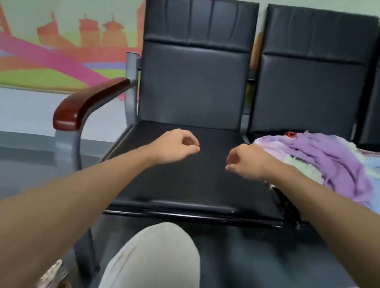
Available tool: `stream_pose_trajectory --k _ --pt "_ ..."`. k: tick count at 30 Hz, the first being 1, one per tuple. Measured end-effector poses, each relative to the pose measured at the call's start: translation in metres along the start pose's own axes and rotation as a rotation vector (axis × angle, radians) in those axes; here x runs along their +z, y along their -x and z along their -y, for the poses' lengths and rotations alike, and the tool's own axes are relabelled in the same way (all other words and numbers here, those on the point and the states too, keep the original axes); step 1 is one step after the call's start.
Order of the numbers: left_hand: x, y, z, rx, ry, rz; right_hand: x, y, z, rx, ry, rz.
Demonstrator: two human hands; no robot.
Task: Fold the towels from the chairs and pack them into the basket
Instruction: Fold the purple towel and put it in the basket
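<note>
Over the black padded seat (191,187) of the leftmost chair, both hands hover side by side, near each other but apart. The left hand (176,145) has its fingers curled in with the thumb against the forefinger, and it closes on nothing visible. The right hand (245,161), slightly blurred, is likewise curled and grips nothing.

The towels (330,165) lie in a loose, unfolded heap of purple, pale green and light blue on the seat of the next chair (312,75) to the right, just beside the right hand. The right forearm crosses in front of the heap's near edge. A small red item (290,134) shows at the back of the heap. A dark object (286,208) sits between the two seats, partly hidden by that forearm; what it is cannot be told.

A red-brown armrest (88,102) on a grey frame flanks the left chair. A coloured mural (40,49) covers the wall behind. A knee in light trousers (153,259) stands before the seat's front edge.
</note>
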State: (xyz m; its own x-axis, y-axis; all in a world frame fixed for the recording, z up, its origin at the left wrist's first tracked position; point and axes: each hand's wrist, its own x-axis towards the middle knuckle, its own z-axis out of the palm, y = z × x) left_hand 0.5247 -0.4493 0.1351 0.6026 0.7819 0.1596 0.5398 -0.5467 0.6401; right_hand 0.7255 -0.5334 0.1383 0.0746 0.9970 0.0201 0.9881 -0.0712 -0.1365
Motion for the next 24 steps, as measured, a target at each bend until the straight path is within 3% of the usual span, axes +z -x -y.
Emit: stream_pose_trajectory --k 6,13,19,22,24 --pt "0.075 -0.075 -0.061 0.081 0.008 0.16 -0.006 0.028 -0.131 0.165 0.0 -0.186" --pt "0.162 -0.143 -0.09 0.124 0.081 0.277 0.02 0.028 -0.252 0.607 0.025 -0.352" --pt "0.193 -0.154 -0.096 0.098 0.189 0.307 0.042 0.016 -0.26 0.606 0.211 -0.378" --pt "0.184 -0.147 -0.091 0.083 0.255 0.293 0.029 0.014 -0.243 0.628 0.01 -0.522" --pt "0.17 -0.141 -0.086 0.042 0.339 0.253 0.017 0.011 -0.221 0.523 -0.255 -0.654"
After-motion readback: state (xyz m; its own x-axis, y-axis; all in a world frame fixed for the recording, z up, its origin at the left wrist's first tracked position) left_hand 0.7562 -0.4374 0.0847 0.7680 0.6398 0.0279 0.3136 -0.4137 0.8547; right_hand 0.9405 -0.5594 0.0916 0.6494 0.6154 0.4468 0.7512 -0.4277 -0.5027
